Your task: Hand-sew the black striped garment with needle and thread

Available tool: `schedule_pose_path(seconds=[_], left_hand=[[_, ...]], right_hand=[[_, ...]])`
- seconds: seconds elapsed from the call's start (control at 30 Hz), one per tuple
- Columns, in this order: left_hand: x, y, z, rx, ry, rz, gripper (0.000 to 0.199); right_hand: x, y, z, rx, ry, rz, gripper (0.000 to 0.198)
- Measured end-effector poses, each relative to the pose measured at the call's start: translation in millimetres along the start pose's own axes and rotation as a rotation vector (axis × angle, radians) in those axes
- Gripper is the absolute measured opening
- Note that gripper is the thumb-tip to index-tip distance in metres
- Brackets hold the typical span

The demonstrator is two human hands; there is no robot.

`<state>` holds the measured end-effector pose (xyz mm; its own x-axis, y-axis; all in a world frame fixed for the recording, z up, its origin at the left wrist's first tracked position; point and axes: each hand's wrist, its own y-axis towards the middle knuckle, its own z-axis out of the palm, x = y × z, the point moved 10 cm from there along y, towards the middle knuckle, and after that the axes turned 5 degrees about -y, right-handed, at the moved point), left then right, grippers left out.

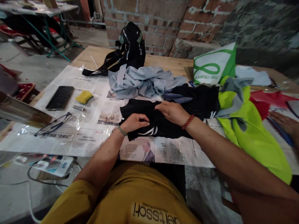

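A black garment with white stripes (140, 107) lies across the newspaper in front of me. Over its near left part, my left hand (134, 123) is curled, thumb and forefinger tips close together in a pinch. What they hold, if anything, is too small to make out. My right hand (171, 111) rests on the upper middle of the same garment. Its fingers are pressed together at the tips, and whatever is between them cannot be made out. The garment's right part is partly hidden under my right forearm.
Newspaper (87, 137) under clear plastic covers the table. Left lie a phone (60, 98), a yellow sponge (84, 97), a small grey cylinder (78, 108) and glasses (54, 124). Behind are a black backpack (134, 46), grey cloth (144, 82) and green-white bag (213, 65). A neon-yellow garment (254, 124) and another person's hand (283, 124) are right.
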<state>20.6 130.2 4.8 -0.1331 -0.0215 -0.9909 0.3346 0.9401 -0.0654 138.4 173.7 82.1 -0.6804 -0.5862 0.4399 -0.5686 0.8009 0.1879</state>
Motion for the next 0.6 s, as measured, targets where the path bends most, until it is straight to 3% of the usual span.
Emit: schedule_pose_path(seconds=[0.1, 0.27, 0.6], left_hand=[[-2, 1, 0, -0.007, -0.002, 0.023, 0.017], [-3, 2, 1, -0.002, -0.01, 0.049, 0.016], [-2, 2, 2, 0.007, -0.034, 0.063, 0.018]], right_hand=[[17, -1, 24, 0.156, -0.286, -0.169, 0.03], [24, -5, 38, 0.209, -0.474, -0.273, 0.028], [35, -13, 40, 0.235, -0.389, -0.361, 0.026]])
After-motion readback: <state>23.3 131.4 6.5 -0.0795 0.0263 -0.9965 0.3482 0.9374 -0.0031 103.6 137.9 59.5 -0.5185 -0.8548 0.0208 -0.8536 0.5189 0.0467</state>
